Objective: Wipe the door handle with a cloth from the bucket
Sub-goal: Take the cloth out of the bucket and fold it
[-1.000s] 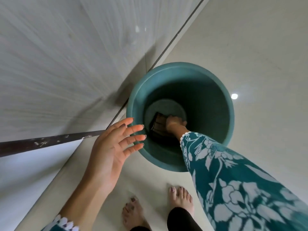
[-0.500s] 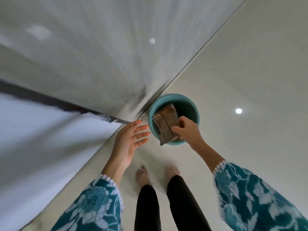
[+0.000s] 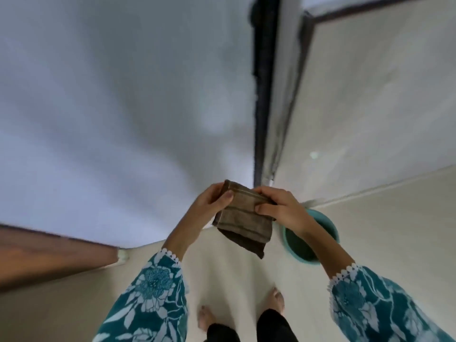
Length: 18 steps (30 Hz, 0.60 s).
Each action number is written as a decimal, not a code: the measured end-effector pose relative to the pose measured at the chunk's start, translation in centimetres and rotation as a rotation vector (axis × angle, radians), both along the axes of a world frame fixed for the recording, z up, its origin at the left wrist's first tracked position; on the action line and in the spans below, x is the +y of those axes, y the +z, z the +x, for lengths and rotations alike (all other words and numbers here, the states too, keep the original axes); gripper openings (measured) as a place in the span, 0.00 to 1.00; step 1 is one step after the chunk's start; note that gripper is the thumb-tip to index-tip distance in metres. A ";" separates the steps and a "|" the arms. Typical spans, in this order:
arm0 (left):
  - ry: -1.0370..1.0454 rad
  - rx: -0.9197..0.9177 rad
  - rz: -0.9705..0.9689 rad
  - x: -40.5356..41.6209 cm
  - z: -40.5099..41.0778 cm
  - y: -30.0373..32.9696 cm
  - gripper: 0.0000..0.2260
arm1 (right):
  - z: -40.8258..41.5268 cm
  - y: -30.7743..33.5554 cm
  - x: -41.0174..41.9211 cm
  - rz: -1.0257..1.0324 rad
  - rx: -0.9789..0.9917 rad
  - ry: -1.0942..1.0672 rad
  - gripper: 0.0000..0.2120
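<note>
A folded brown cloth (image 3: 244, 218) is held up in front of me by both hands. My left hand (image 3: 209, 202) grips its upper left corner with the thumb on top. My right hand (image 3: 281, 208) pinches its upper right edge. The teal bucket (image 3: 323, 228) stands on the floor at the lower right, partly hidden behind my right forearm. No door handle shows in this blurred frame.
A pale door or wall surface (image 3: 123, 107) fills the left and centre, with a dark vertical frame edge (image 3: 262, 95) beside it. A brown wooden strip (image 3: 49, 253) runs at the lower left. My bare feet (image 3: 207, 317) stand on the light tiled floor (image 3: 385, 218).
My right hand lifted the cloth out of the bucket and raised it. My left hand, open before, has taken hold of the cloth. The view swung up from the bucket towards the door.
</note>
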<state>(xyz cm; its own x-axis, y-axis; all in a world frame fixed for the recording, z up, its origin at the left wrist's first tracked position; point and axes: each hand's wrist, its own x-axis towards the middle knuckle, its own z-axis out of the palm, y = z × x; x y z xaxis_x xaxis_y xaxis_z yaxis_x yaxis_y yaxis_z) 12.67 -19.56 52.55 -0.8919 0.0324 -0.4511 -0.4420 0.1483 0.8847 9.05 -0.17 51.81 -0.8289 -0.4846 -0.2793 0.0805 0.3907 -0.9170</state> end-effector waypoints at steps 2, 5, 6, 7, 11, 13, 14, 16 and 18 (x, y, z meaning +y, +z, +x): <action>0.027 0.024 -0.034 -3.2 2.7 2.0 0.17 | 0.7 1.6 -3.7 -0.025 0.028 0.035 0.10; 0.104 0.103 -0.171 -8.3 6.8 4.0 0.11 | 2.3 3.5 -10.0 0.027 0.138 0.049 0.13; 0.134 0.126 -0.218 -9.9 8.3 4.5 0.13 | 3.3 4.2 -12.3 0.064 0.179 0.067 0.15; 0.181 0.145 -0.246 -11.5 9.8 5.2 0.14 | 4.4 4.9 -14.5 0.091 0.223 0.081 0.16; 0.426 0.190 -0.218 -19.1 16.5 7.4 0.07 | 10.6 8.4 -22.8 0.052 0.637 0.082 0.20; 0.512 0.227 -0.193 -22.6 19.7 8.5 0.06 | 13.8 9.8 -26.8 -0.020 0.789 0.201 0.22; 0.557 0.244 -0.168 -24.1 21.2 9.2 0.05 | 15.3 10.1 -28.7 -0.026 0.835 0.285 0.24; 0.615 0.272 -0.103 -26.8 23.9 10.6 0.05 | 18.3 10.1 -32.6 -0.012 0.905 0.400 0.29; 0.653 0.300 -0.028 -29.1 26.1 11.4 0.08 | 20.7 9.8 -35.8 -0.028 0.940 0.432 0.32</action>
